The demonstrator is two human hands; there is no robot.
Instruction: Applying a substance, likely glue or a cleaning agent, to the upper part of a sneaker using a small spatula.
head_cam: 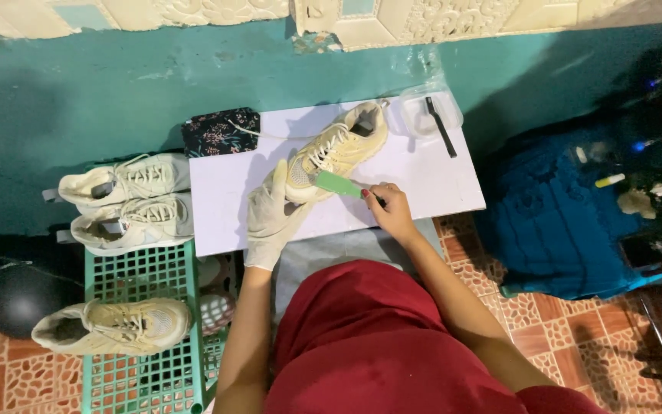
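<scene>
A cream yellow sneaker [344,143] lies on a white board [438,180], toe toward me. My left hand [270,218], in a pale glove, presses against the sneaker's toe from the left. My right hand [389,208], bare, grips the handle of a green brush [337,184] whose head rests against the side of the toe. A loose white lace [258,133] trails from the sneaker to the left.
A dark floral pouch [221,131] sits at the board's back left, a clear tub [423,116] with a black stick [440,126] at the back right. Three pale sneakers [128,203] rest on a green plastic crate [143,276] to the left. A blue basket [561,222] stands right.
</scene>
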